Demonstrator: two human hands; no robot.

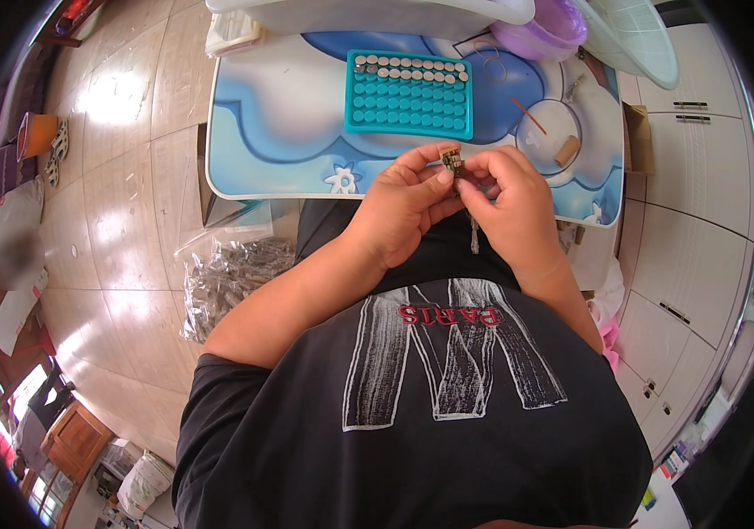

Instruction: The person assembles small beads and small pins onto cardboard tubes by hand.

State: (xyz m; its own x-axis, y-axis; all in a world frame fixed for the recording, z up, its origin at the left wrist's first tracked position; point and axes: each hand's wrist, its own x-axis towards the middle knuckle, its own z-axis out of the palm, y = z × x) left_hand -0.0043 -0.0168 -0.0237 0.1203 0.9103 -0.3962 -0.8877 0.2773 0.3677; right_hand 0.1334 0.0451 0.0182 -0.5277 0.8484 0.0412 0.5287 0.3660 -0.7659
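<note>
Over the table's near edge, both my hands are closed around one small item. It looks like a small circuit board with dark and gold-coloured parts; its exact kind is too small to make out. My left hand pinches it between thumb and fingers. From the other side, the fingertips of my right hand grip it too. A thin pale strand hangs below the hands. Just beyond stands a teal tray with rows of round pockets; small silvery discs fill the two far rows.
The blue and white patterned table carries a brown cork-like cylinder and a thin reddish stick at right. A white bin and a purple basket stand at the back. Left of my lap lies a clear bag of small parts.
</note>
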